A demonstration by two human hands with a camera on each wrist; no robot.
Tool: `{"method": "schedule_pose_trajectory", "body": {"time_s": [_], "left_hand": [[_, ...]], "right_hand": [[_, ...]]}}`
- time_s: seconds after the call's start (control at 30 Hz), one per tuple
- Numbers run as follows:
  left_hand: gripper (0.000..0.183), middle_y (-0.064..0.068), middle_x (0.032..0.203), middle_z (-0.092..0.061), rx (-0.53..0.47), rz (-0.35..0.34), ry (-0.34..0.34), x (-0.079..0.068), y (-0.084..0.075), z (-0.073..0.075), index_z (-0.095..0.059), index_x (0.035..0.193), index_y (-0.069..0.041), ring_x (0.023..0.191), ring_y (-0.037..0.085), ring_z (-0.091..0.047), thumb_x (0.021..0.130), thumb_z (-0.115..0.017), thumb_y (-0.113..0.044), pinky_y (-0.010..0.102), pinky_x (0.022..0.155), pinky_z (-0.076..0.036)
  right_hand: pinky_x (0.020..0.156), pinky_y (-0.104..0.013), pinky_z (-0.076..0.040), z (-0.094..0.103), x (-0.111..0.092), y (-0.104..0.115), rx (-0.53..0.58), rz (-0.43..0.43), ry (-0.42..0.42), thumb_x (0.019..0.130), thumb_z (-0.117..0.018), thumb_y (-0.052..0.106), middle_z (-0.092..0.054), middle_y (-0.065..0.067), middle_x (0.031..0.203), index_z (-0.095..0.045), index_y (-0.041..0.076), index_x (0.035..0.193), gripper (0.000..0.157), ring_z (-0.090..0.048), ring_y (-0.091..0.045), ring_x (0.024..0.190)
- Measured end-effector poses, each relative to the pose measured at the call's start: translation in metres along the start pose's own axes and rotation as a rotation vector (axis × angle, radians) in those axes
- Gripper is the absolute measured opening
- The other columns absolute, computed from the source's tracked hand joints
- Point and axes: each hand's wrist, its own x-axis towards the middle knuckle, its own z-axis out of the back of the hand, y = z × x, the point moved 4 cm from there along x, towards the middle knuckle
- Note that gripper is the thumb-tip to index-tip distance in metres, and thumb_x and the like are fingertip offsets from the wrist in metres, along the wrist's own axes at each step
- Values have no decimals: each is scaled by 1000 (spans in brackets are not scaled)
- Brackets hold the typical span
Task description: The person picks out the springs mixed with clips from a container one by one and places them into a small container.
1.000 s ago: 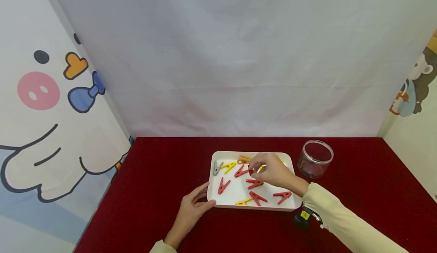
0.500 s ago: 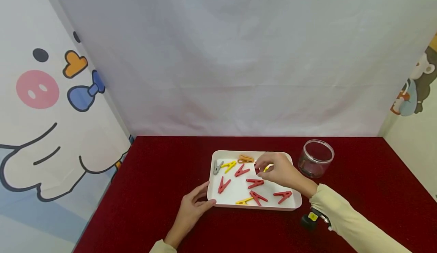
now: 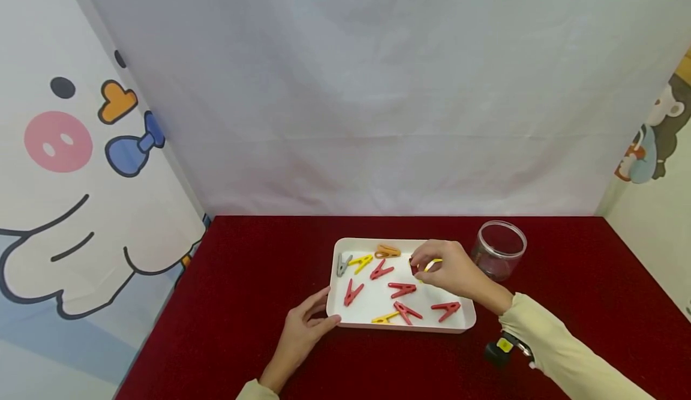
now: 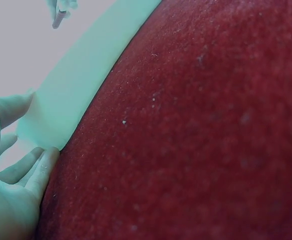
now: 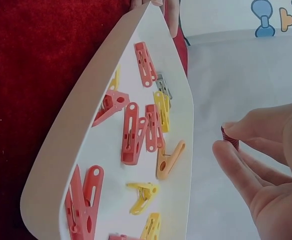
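Note:
Above the right part of the white tray (image 3: 356, 311), my right hand (image 3: 450, 271) pinches a small dark red ribbed piece (image 5: 229, 138) between thumb and fingertips. Most of that piece is hidden, and its kind cannot be told. My left hand (image 3: 302, 328) rests against the tray's front left corner, thumb at the rim and fingers along the outer wall. Several red clothes pegs (image 3: 403, 289) lie spread over the tray, with yellow pegs (image 3: 360, 262), a grey peg (image 3: 344, 265) and an orange peg (image 3: 387, 251). Another yellow peg is partly covered by the right hand.
A clear round jar (image 3: 499, 250) stands without a lid just right of the tray; something dark shows low inside it. Dark red cloth (image 3: 259, 268) covers the table. A pale curtain (image 3: 378, 118) hangs behind, and printed cartoon panels flank it.
My right hand has moved a little to the right over the tray, still pinching the dark red piece. The left hand and the tray have stayed in place.

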Motion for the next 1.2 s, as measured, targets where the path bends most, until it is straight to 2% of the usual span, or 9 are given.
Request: {"method": "schedule_pose_trajectory", "body": {"time_s": [0.13, 0.23, 0.33, 0.5, 0.57, 0.77, 0.87, 1.2], "left_hand": [[59, 22, 130, -53, 5, 4, 5, -5, -18, 0, -52, 134, 0, 112, 36, -53, 80, -76, -8, 24, 79, -51], [58, 22, 129, -53, 12, 3, 4, -7, -22, -1, -52, 133, 0, 111, 36, -53, 81, -75, -8, 24, 79, -51], [58, 21, 130, -53, 10, 2, 3, -6, -19, -1, -52, 134, 0, 112, 36, -53, 81, -75, -8, 24, 79, -51], [60, 17, 132, -53, 15, 8, -5, 2, 4, -1, -52, 135, -6, 112, 32, -53, 80, -76, -9, 23, 79, -51], [60, 16, 132, -53, 19, 9, -8, 3, 8, -1, -52, 135, -7, 112, 31, -54, 80, -76, -10, 22, 79, -51], [59, 22, 129, -53, 10, 3, -2, -5, -14, -1, -52, 134, 0, 111, 35, -53, 80, -76, -7, 25, 79, -52], [58, 23, 128, -53, 9, -7, -1, -7, -22, -1, -51, 133, 1, 110, 36, -53, 81, -75, -8, 25, 79, -52], [59, 22, 130, -53, 18, 7, 4, -7, -20, -1, -51, 134, 0, 111, 36, -53, 81, -75, -7, 25, 80, -51]], "right_hand": [[65, -24, -54, 3, -2, -1, 3, -3, -9, 72, -76, -6, -65, -2, 90, -71, 5, 85, 18, -63, -16, 76], [65, -23, -54, 6, -4, 0, -6, -6, -14, 73, -76, -5, -65, -3, 92, -71, 4, 86, 17, -63, -15, 77], [65, -24, -54, 9, -6, 1, -23, -16, -15, 74, -75, -5, -65, -3, 93, -71, 4, 87, 17, -62, -15, 77], [66, -24, -54, 13, -8, -1, -38, -32, -20, 74, -74, -5, -64, -1, 92, -71, 7, 89, 19, -62, -14, 78], [64, -24, -54, 15, -9, -1, -32, -41, -23, 74, -74, -5, -65, -1, 92, -71, 6, 89, 19, -62, -14, 78], [57, -23, -54, 19, -12, -3, -22, -62, -14, 75, -75, -4, -64, -4, 94, -70, 3, 91, 18, -62, -16, 79], [62, -23, -54, 22, -13, -3, -36, -63, -17, 75, -74, -4, -64, -4, 94, -70, 2, 91, 18, -62, -16, 79], [62, -25, -54, 32, -16, -8, -99, -36, -52, 73, -75, -3, -66, -1, 92, -71, 4, 88, 17, -63, -12, 76]]}}
